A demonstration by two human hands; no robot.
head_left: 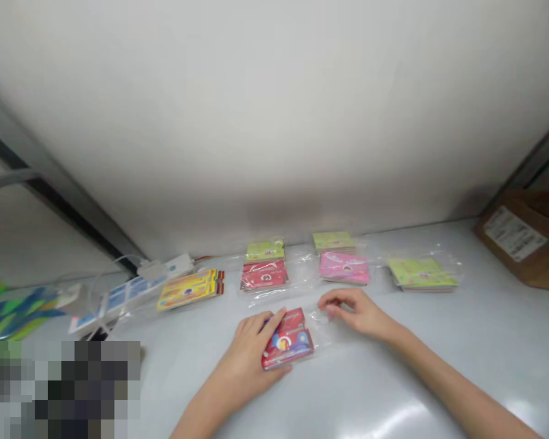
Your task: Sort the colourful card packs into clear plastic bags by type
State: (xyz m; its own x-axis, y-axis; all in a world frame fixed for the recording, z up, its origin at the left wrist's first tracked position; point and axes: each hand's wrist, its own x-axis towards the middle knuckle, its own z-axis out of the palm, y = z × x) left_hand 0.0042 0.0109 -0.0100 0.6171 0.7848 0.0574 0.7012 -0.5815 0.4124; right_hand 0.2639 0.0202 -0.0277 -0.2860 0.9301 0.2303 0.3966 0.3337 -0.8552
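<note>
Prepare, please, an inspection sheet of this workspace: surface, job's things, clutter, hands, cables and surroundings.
Surface: glossy light-grey tabletop, showing light reflections.
Job's things: red-and-blue flat printed pack with clear plastic bag; farther back, red flat pack, pink flat pack and three lime-green flat packs; leftward, yellow flat pack.
Clutter: blue-and-white flat item; blurred blue-green patterned packaging, far left.
Hands: left hand grips the red-and-blue flat printed pack; right hand is at the clear plastic bag, pinch unclear.
Cables: thin white cable near white plastic adapter.
Surroundings: plain white wall behind; grey metal frame left; brown cardboard box with white label right; lower-left corner pixelated.
</note>
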